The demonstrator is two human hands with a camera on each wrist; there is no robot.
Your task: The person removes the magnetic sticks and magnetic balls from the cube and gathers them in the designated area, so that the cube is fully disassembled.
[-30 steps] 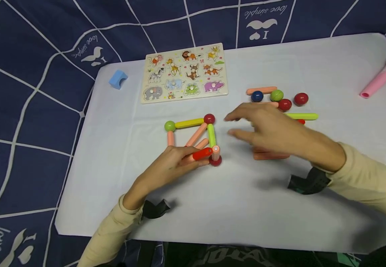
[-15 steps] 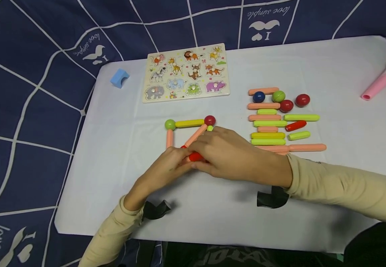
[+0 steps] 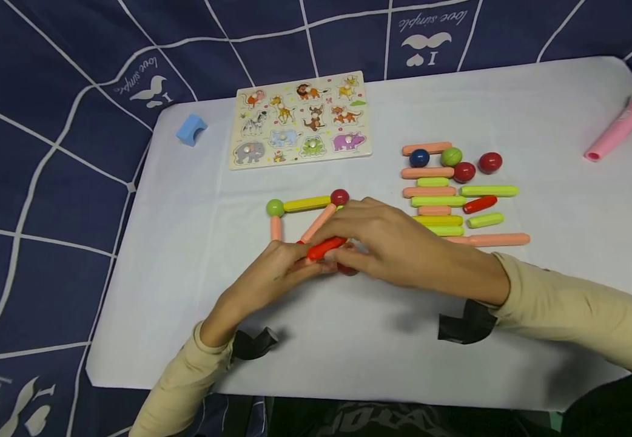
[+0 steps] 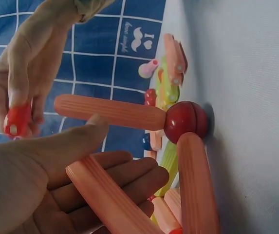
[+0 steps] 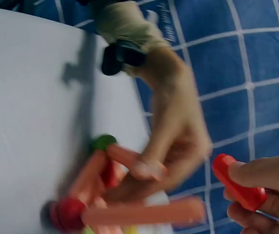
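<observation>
A short red stick (image 3: pixel 326 247) is pinched in the right hand (image 3: pixel 398 246), held just above the frame (image 3: pixel 307 203). The stick's long axis runs 8 to 2 o'clock. At its 8 o'clock, the left hand (image 3: pixel 272 273) cradles a pink stick (image 4: pixel 110 195).

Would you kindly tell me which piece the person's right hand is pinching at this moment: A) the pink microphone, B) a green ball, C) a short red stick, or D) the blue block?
C: the right hand pinches the short red stick between thumb and fingers, as the right wrist view plainly shows; the left hand is close beside it at the stick-and-ball frame.
</observation>
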